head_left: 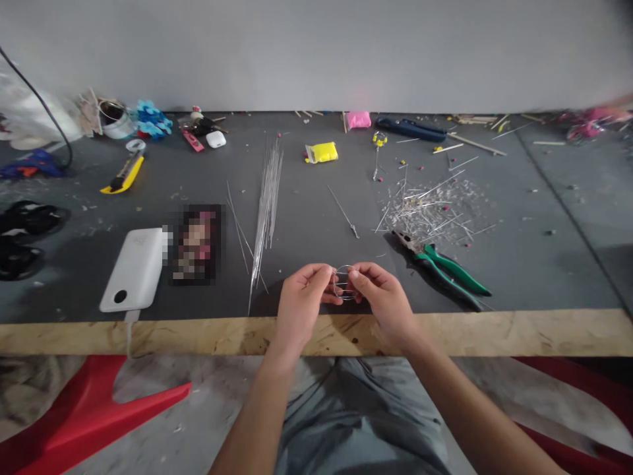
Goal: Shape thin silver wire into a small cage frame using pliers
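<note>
Between my two hands, close to the table's front edge, is a thin silvery wire bent into a loop. My left hand pinches its left side between thumb and fingers. On the opposite side my right hand grips it the same way. Fingers partly cover the wire, so its full shape is hidden. Just beyond lies a short twisted wire piece. Pliers with green and black handles rest to the right of my right hand. A bundle of straight wires lies to the left.
Wire offcuts are scattered behind the pliers. A yellow packet and a pink packet lie farther back. At left are a white power bank with a cable, a blurred-out flat object and a yellow utility knife.
</note>
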Available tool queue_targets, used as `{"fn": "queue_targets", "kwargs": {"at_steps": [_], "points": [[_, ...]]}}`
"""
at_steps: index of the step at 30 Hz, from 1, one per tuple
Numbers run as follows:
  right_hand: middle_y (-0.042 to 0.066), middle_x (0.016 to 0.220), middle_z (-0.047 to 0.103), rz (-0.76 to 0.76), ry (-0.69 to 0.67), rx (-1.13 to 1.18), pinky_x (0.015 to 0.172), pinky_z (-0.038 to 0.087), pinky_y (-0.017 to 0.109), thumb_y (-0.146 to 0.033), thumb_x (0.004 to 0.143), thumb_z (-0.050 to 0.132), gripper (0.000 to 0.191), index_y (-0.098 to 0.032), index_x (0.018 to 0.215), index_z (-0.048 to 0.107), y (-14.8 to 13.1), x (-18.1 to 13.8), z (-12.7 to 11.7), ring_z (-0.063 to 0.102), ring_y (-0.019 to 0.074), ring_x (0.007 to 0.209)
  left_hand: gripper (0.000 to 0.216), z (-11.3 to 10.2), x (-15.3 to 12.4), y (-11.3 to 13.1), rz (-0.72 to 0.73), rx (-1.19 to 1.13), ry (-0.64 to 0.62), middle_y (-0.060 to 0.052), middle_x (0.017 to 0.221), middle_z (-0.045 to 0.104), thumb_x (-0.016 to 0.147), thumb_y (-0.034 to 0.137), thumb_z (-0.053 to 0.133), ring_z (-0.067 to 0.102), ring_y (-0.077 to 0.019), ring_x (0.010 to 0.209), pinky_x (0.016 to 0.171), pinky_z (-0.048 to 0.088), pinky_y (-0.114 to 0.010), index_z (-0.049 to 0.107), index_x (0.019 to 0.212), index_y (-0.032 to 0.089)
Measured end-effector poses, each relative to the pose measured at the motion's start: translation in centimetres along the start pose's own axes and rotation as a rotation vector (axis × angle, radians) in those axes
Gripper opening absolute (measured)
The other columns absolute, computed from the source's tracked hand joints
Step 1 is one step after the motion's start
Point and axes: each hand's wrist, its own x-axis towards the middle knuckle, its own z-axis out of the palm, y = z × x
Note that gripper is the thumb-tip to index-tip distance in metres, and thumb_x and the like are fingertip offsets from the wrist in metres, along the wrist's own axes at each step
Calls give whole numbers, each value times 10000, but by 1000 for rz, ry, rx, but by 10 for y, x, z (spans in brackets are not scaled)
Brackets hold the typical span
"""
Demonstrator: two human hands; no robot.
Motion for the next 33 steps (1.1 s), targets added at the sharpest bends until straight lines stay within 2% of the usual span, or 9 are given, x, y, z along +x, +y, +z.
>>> {"fn": "queue_targets", "kwargs": {"at_steps": [5, 10, 17, 26, 33], "points": [[-17, 697, 612, 32, 12, 56, 513, 402, 237, -420, 759, 707, 236, -198, 815, 648, 0, -1, 1, 495, 106, 555, 192, 3, 0, -2, -22, -89, 9, -10, 719, 616, 765, 329, 655, 604, -116, 628, 523, 553, -236, 641, 788, 139], [-2, 734, 658, 1, 72, 94, 528, 448, 258, -407, 769, 701, 208, -212, 829, 664, 4, -1, 3, 537, 120, 567, 202, 5, -3, -4, -6, -124, -17, -8, 715, 615, 772, 342, 652, 616, -132, 694, 621, 578, -275, 637, 782, 141], [1, 775, 721, -40, 115, 144, 704, 548, 324, -327, 736, 750, 129, -222, 789, 697, 10, 3, 2, 652, 148, 686, 213, 4, 1, -11, 29, -106, -29, -15, 797, 660, 775, 351, 680, 634, -131, 780, 793, 539, -296, 661, 797, 140], [-16, 785, 742, -117, 139, 124, 761, 549, 329, -289, 754, 750, 68, -241, 791, 719, 19, 4, 1, 673, 150, 731, 175, 3, -1, -11, 59, -192, -36, -22, 790, 662, 800, 316, 641, 635, -160, 813, 827, 521, -335, 648, 776, 142], [-19, 798, 752, -166, 168, 92, 778, 542, 338, -300, 747, 758, 73, -252, 793, 729, 25, 4, -1, 678, 157, 753, 213, 3, 1, -11, 3, -186, -73, -26, 792, 664, 803, 355, 666, 614, -160, 812, 828, 496, -336, 662, 779, 144]]}}
